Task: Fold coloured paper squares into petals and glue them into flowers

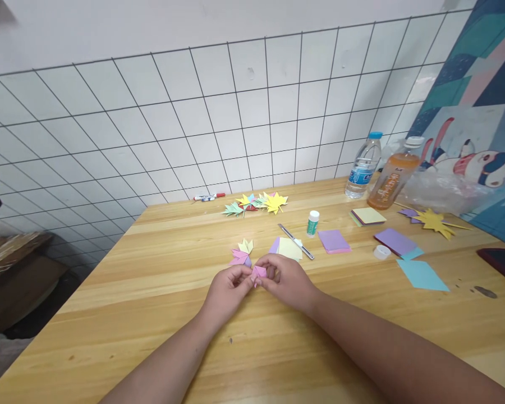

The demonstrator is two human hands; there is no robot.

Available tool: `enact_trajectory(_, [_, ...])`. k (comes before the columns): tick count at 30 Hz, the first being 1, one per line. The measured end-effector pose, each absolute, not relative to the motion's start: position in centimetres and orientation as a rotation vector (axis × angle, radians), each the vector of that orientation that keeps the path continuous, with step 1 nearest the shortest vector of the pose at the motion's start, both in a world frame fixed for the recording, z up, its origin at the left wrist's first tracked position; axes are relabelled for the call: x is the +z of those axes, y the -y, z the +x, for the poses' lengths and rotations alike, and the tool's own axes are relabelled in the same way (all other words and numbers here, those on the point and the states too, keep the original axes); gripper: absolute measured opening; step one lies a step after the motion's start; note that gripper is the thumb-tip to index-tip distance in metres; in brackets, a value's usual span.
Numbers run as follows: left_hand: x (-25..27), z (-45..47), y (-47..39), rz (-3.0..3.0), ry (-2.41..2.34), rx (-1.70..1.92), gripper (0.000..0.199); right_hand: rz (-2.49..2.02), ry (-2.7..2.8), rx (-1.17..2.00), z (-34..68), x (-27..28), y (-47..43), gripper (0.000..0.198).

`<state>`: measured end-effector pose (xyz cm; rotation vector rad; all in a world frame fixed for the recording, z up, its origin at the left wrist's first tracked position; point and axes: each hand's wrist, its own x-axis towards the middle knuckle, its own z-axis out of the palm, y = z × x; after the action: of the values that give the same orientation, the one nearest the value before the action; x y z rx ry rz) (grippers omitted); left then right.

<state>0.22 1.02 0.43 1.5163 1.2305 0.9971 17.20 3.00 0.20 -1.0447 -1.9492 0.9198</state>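
Between my two hands is a small piece of folded pink paper [259, 272], held just above the wooden table. My left hand [229, 289] pinches its left edge with thumb and forefinger. On the other side, my right hand [288, 280] grips it with thumb and fingers closed. Just beyond my fingers lie folded paper pieces: a pale yellow one [246, 246] and pink and purple ones [239, 257]. Past my right hand, cream and purple paper squares [289, 248] lie partly under a slim cutter knife [297, 241].
A glue stick [313, 223] stands uncapped-looking near purple squares [334, 240]; a white cap [382, 252] lies right. More paper [423, 275] is there. Folded leaves [275, 202] and markers [209, 197] lie at the back. A water bottle [364, 168] and orange drink bottle [393, 177] stand back right.
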Motion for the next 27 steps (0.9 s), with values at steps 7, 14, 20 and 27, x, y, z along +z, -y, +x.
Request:
enact_trajectory(7, [0.4, 0.3, -0.7, 1.583, -1.298, 0.968, 0.024, -1.101, 1.986, 0.788, 17.8, 1.1, -3.0, 0.015])
enact_trajectory(14, [0.6, 0.3, -0.7, 1.555, -1.258, 0.966, 0.02, -1.046, 1.949, 0.919, 17.6, 0.6, -3.2, 0.018])
enact_trajectory(20, [0.5, 0.4, -0.7, 1.594, -1.223, 0.938, 0.02, -1.14, 1.997, 0.862, 17.7, 0.8, -2.9, 0.016])
enact_trajectory(27, [0.2, 0.4, -0.4, 1.739, -1.281, 0.905, 0.014, -1.164, 2.14, 0.81, 17.5, 1.3, -2.3, 0.012])
